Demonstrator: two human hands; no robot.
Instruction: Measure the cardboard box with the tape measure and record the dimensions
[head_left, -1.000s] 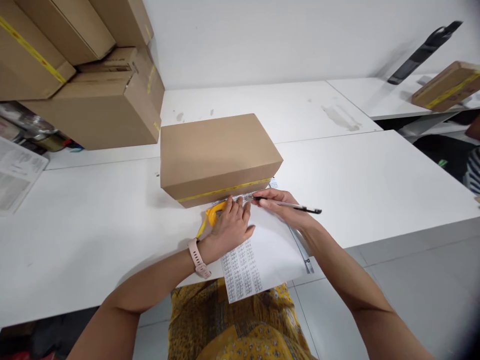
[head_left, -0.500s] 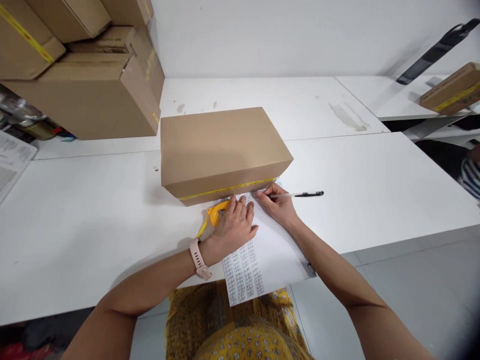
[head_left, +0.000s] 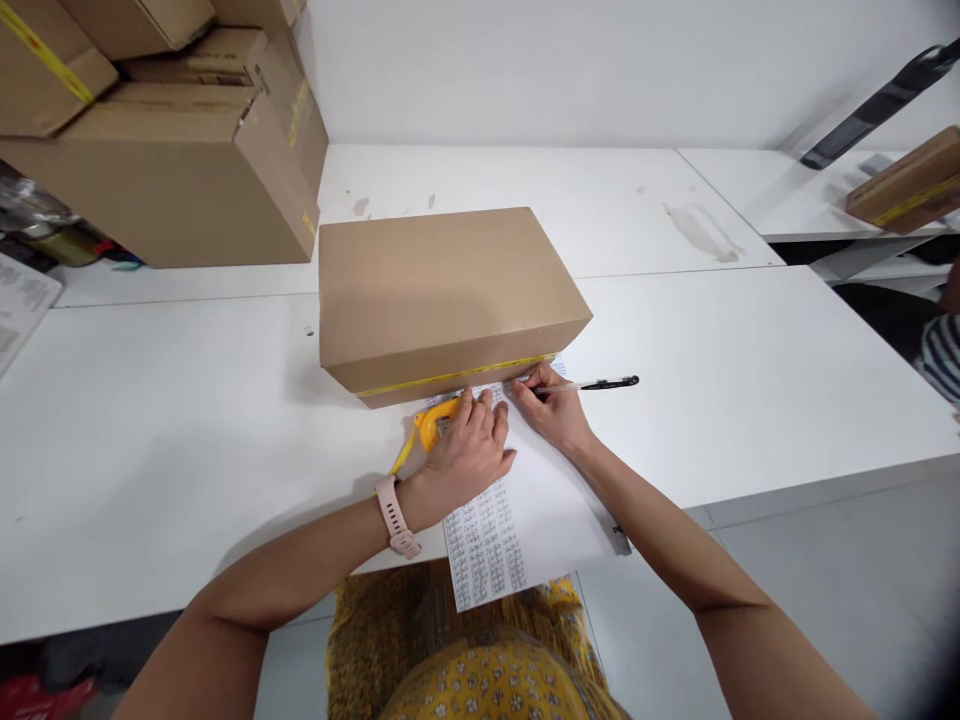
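One handwritten sheet [head_left: 559, 520]: lower centre of the frame, overhanging the tabletop [head_left: 720, 400], upper edge close against or under the cardboard carton [head_left: 450, 285].
Left hand [head_left: 472, 435]: resting on the sheet, fingers loosely spread, beside the yellow tape measure [head_left: 430, 425]; contact impossible to tell.
Right hand [head_left: 553, 408]: pinching the clear-barrelled pen [head_left: 611, 383], tip hidden.
Pen: swung within the last second from downward slant to slightly upward, gripped closer; apparently settled for writing near the upper rows.
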